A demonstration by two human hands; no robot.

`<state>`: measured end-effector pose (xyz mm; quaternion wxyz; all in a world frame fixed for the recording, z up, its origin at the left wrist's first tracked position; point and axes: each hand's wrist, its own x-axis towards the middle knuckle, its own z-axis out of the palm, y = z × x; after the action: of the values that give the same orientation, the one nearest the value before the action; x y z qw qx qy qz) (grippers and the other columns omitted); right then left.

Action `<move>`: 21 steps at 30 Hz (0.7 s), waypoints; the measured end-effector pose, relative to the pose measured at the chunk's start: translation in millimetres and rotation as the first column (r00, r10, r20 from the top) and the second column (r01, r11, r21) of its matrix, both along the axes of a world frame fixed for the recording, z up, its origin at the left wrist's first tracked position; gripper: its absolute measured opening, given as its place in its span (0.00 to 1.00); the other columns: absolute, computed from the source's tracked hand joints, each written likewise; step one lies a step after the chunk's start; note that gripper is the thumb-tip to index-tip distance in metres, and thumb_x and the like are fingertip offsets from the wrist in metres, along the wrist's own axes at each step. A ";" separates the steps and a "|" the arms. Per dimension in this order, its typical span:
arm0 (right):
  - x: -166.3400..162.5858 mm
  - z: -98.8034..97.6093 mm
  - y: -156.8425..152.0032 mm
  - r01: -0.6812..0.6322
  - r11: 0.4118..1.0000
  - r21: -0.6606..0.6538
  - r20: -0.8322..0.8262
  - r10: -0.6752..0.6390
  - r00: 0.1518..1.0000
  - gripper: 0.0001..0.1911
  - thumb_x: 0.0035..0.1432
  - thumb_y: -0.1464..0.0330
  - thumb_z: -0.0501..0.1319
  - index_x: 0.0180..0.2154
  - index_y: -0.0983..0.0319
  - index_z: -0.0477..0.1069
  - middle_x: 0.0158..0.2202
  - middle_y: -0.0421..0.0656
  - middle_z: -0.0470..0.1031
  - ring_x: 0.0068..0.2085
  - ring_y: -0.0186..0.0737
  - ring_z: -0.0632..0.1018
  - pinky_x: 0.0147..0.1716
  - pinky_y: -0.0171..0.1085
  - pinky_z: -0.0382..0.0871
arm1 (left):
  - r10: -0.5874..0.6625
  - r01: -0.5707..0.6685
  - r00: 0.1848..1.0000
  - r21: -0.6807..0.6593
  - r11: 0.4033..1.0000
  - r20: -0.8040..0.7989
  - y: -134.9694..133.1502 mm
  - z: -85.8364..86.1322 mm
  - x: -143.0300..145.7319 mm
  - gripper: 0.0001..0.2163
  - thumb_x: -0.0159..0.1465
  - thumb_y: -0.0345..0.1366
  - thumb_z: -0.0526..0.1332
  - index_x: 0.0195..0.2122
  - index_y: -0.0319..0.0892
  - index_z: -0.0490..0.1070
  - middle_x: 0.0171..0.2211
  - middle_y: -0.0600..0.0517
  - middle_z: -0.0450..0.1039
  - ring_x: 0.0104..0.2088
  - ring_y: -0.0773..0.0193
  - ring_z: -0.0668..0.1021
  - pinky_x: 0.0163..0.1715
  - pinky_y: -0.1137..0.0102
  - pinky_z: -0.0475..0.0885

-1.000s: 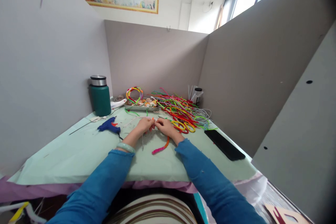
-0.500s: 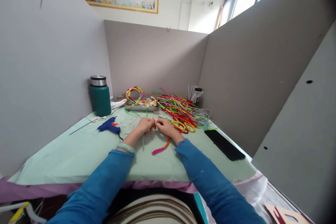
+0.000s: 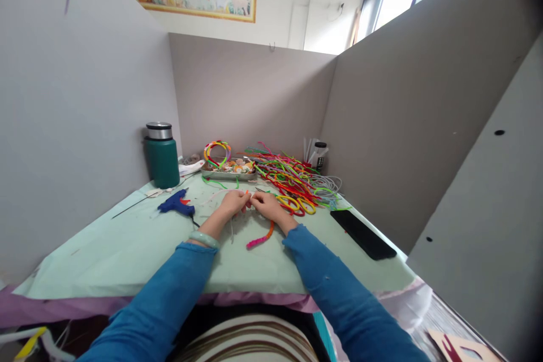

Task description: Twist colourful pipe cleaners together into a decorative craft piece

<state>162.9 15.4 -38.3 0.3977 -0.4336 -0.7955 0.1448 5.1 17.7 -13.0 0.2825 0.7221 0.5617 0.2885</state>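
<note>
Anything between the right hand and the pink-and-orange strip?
Nothing visible. The pink-and-orange strip curves up to the right hand, which hides any continuation. The yellow loops sit beyond the right wrist, not between them.

L hand [image 3: 236,202] & R hand [image 3: 265,203] nearly touching at grip, fingers curled, tips pinched tight, R tips just beside L's. Backs twd cam, palms hidden. L wrist [image 3: 214,226] below-L of grip, R wrist [image 3: 289,223] below-R. L forearm [image 3: 156,294] & R forearm [image 3: 348,294] sleeved, angled in from lower sides.
</note>
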 end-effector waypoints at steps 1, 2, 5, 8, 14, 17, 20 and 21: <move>0.0 -0.2 0.1 0.000 1.000 -0.001 0.001 0.000 1.000 0.12 0.57 0.67 0.53 0.28 0.62 0.72 0.24 0.38 0.69 0.27 0.32 0.67 0.28 0.31 0.54 | 0.006 -0.006 1.000 0.006 1.000 -0.010 0.6 -0.2 -0.3 0.21 0.62 0.47 0.50 0.27 0.37 0.75 0.18 0.52 0.70 0.13 0.70 0.65 0.17 0.73 0.59; 0.0 -0.4 0.3 0.001 1.000 0.001 0.001 -0.001 1.000 0.12 0.58 0.67 0.53 0.28 0.62 0.72 0.24 0.38 0.70 0.27 0.32 0.67 0.28 0.31 0.54 | 0.012 -0.012 1.000 0.010 1.000 -0.015 1.0 -0.3 -0.6 0.21 0.62 0.48 0.50 0.28 0.37 0.75 0.19 0.52 0.71 0.13 0.70 0.65 0.17 0.73 0.60; 0.2 -1.4 1.6 0.029 1.000 0.011 -0.005 -0.029 1.000 0.13 0.58 0.65 0.54 0.27 0.62 0.71 0.24 0.38 0.69 0.27 0.32 0.66 0.27 0.31 0.54 | 0.028 -0.028 1.000 0.017 0.999 -0.002 0.9 0.2 -1.1 0.22 0.62 0.50 0.51 0.30 0.37 0.76 0.25 0.50 0.76 0.13 0.71 0.65 0.17 0.73 0.61; 0.6 -2.9 3.6 0.069 0.997 0.018 -0.012 -0.069 0.998 0.15 0.59 0.62 0.54 0.24 0.62 0.69 0.22 0.38 0.67 0.26 0.32 0.65 0.26 0.32 0.53 | 0.062 -0.063 0.997 0.021 0.998 0.036 -0.9 2.8 -1.4 0.21 0.61 0.50 0.53 0.34 0.37 0.78 0.29 0.49 0.78 0.13 0.72 0.66 0.18 0.74 0.62; 1.4 -1.9 4.0 0.106 0.994 0.001 -0.028 -0.106 0.994 0.15 0.58 0.60 0.55 0.24 0.62 0.68 0.22 0.38 0.67 0.26 0.33 0.65 0.26 0.32 0.52 | 0.125 -0.138 0.985 0.112 0.984 0.120 -3.7 9.9 -1.7 0.19 0.60 0.48 0.56 0.32 0.37 0.78 0.20 0.51 0.74 0.16 0.69 0.71 0.21 0.75 0.63; 1.8 -0.2 3.2 0.118 0.993 -0.021 -0.041 -0.119 0.992 0.15 0.58 0.61 0.55 0.24 0.62 0.68 0.22 0.38 0.67 0.26 0.33 0.65 0.26 0.32 0.53 | 0.099 -0.126 0.981 0.162 0.979 0.164 -2.1 9.0 -1.5 0.18 0.58 0.47 0.57 0.31 0.37 0.78 0.16 0.54 0.70 0.18 0.68 0.72 0.22 0.75 0.63; 2.3 -0.1 3.5 0.108 0.994 -0.028 -0.056 -0.110 0.992 0.15 0.58 0.61 0.55 0.25 0.62 0.69 0.22 0.39 0.68 0.26 0.33 0.65 0.27 0.31 0.55 | 0.045 -0.082 0.979 0.181 0.980 0.200 0.4 5.5 -1.1 0.16 0.56 0.45 0.59 0.32 0.37 0.78 0.17 0.54 0.70 0.19 0.68 0.71 0.22 0.75 0.63; 2.5 -0.5 3.8 0.102 0.994 -0.027 -0.061 -0.103 0.993 0.15 0.58 0.61 0.54 0.25 0.62 0.69 0.23 0.39 0.69 0.26 0.33 0.65 0.27 0.31 0.55 | 0.032 -0.070 0.979 0.179 0.981 0.203 1.1 4.4 -1.0 0.15 0.56 0.44 0.59 0.32 0.37 0.78 0.18 0.54 0.70 0.19 0.68 0.71 0.22 0.75 0.63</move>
<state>165.4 19.2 -38.7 0.4238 -0.4741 -0.7576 0.1471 4.1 18.8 -8.6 0.2611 0.6981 0.5197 0.4175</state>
